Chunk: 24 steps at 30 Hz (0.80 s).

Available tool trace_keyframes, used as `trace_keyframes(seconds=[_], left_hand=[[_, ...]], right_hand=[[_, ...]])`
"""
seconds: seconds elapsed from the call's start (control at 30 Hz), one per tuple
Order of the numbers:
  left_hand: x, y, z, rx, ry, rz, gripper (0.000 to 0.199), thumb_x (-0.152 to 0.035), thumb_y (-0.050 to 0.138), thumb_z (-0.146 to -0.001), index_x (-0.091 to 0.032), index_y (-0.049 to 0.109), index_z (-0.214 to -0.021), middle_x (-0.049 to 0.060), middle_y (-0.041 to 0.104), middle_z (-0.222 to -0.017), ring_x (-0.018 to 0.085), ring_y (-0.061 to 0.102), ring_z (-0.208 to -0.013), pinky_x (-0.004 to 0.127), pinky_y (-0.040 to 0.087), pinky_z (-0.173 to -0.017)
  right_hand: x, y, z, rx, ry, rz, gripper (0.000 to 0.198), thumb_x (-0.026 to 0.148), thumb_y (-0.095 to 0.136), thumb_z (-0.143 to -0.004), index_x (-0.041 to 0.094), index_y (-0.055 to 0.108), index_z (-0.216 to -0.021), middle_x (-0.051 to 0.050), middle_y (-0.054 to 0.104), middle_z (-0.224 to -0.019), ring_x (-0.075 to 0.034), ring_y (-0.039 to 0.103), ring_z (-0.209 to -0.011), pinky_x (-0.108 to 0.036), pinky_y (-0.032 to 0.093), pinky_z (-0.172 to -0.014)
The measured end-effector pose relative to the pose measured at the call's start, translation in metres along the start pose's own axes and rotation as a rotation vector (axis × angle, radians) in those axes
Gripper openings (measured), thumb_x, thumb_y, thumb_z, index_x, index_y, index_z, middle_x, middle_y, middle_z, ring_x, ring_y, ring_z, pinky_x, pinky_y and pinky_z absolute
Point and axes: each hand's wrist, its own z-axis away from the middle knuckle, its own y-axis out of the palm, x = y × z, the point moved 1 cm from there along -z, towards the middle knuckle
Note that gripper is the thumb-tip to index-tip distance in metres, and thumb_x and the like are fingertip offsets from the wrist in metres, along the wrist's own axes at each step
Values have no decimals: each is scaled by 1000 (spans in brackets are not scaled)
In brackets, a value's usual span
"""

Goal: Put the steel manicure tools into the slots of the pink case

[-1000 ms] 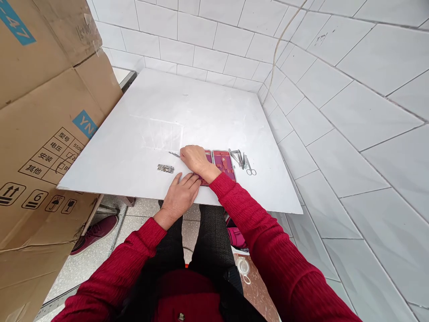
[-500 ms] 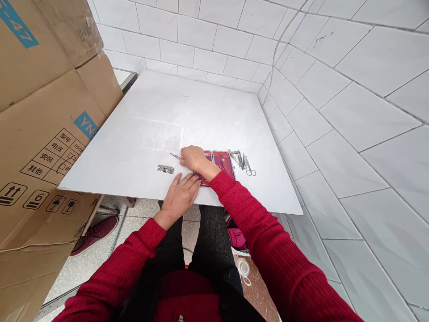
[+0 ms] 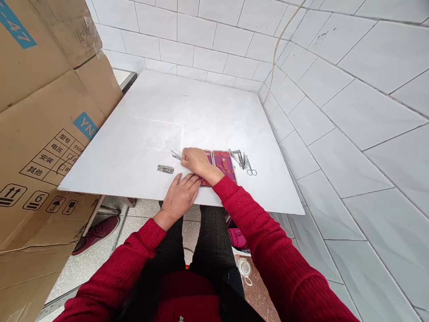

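An open manicure case (image 3: 224, 163) with a dark red lining lies near the table's front edge. Across its left half reaches my right hand (image 3: 195, 161), closed, its fingertips turned away from view. Slender metal tools (image 3: 176, 155) stick out at its left side; at least one seems to be in its fingers. My left hand (image 3: 180, 195) rests at the case's near left corner, fingers stretched out and touching it, thumb apart. Nail clippers (image 3: 165, 169) lie left of the hands. Right of the case are metal nippers (image 3: 238, 158) and small scissors (image 3: 250, 170).
The white tabletop (image 3: 201, 112) runs back to a tiled wall (image 3: 214, 42), with another tiled wall close on the right. Large cardboard boxes (image 3: 43, 134) stand along the left. A cable (image 3: 275, 53) hangs in the corner.
My right hand has shifted slightly right and toward me. Two thin metal tips now show at its left where one showed before. My left hand stays in place.
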Motion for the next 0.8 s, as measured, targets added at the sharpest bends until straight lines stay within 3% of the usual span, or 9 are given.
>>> trace_keyframes(seconds=[0.17, 0.27, 0.33, 0.57, 0.8], left_hand=[[0, 0, 0, -3, 8, -20, 32, -18, 45, -105, -18, 68, -126, 10, 72, -133, 27, 64, -127, 52, 45, -111], [0, -1, 0, 5, 5, -19, 32, -17, 45, -104, -18, 68, -126, 10, 71, -133, 27, 63, -128, 52, 43, -113], [0, -1, 0, 14, 1, -15, 32, -17, 44, -104, -19, 67, -127, 10, 71, -134, 27, 63, -128, 52, 43, -114], [1, -2, -2, 10, 1, -12, 33, -18, 45, -105, -20, 68, -128, 9, 72, -133, 27, 64, -128, 52, 44, -112], [2, -1, -2, 21, -13, 10, 34, -18, 45, -104, -22, 68, -129, 9, 71, -134, 27, 63, -129, 52, 44, -113]], right_hand=[[-25, 5, 7, -137, 150, -666, 9, 13, 63, -78, 20, 59, -75, 2, 67, -68, -14, 62, -62, -24, 45, -58], [-39, 8, 9, -139, 212, -1066, 12, 16, 64, -75, 22, 54, -73, 8, 55, -52, -9, 48, -43, -20, 37, -43], [-48, 9, 12, -170, 209, -1219, 15, 18, 67, -72, 22, 52, -76, 9, 55, -51, -7, 45, -39, -19, 35, -40], [-76, 8, 21, -264, 160, -1376, 52, 23, 74, -66, 22, 55, -114, 11, 64, -63, -8, 56, -46, -18, 47, -45], [-83, 4, 23, -273, 262, -1356, 24, 23, 67, -70, 21, 56, -92, 9, 62, -58, -8, 54, -44, -16, 39, -40]])
